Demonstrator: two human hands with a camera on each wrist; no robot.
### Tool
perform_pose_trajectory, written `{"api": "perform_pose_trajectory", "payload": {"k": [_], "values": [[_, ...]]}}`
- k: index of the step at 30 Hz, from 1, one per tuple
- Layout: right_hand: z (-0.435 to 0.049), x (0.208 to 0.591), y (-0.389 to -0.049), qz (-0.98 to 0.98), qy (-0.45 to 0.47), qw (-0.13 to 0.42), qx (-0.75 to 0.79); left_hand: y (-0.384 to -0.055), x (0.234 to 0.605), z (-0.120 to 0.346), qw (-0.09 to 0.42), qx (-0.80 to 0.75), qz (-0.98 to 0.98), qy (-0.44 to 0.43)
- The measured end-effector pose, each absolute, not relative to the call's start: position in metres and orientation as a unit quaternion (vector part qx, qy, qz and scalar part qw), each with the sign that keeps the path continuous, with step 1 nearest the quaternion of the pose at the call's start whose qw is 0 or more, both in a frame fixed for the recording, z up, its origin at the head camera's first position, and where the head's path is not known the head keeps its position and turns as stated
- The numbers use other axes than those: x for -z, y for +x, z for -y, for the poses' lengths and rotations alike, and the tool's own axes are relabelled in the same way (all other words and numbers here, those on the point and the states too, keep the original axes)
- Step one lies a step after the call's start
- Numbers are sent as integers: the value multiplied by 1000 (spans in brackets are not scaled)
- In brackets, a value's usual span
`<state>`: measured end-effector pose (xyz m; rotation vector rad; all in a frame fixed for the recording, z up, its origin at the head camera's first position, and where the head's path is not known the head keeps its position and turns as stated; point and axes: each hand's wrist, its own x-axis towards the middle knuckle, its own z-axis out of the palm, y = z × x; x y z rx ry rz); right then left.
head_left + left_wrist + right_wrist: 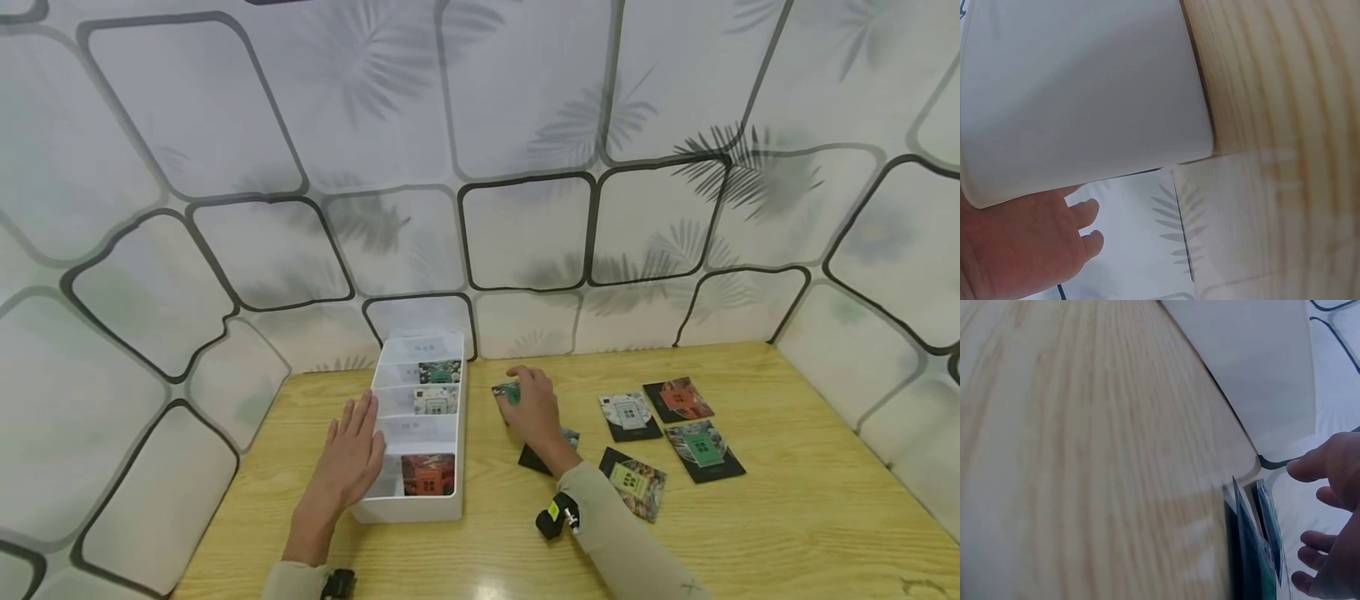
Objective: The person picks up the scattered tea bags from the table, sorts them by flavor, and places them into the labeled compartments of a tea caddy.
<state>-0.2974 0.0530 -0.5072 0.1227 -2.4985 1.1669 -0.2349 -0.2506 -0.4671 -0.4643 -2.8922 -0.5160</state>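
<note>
My left hand (347,454) lies with fairly straight fingers along the left side of a white divided box (408,510). The box also fills much of the left wrist view. Inside it stand a red packet (428,477), a white packet (436,401) and a dark green packet (440,372), each in its own compartment. To the right of the box, my right hand (534,408) hovers at a green packet (506,391) that it partly covers. In the right wrist view, the thumb and fingers are spread apart above the packets. Another dark packet (534,460) lies partly under the right wrist.
On the right of the wooden table (810,467) lie a white-and-black packet (631,416), a red-and-black packet (678,399), a green-labelled packet (703,450) and a yellow-labelled packet (634,483). A patterned curtain (525,233) hangs around the table.
</note>
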Motion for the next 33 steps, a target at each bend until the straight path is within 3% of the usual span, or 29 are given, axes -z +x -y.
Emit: {"api": "perform_pose_trajectory", "payload": {"k": [18,33], "values": [[-58,515,-294,931,-5,134,-339,-235,466,250,77,174,970,-153],[-76,512,-303,892,-45,94,-440,-235,467,249,81,171,971,-146]]}}
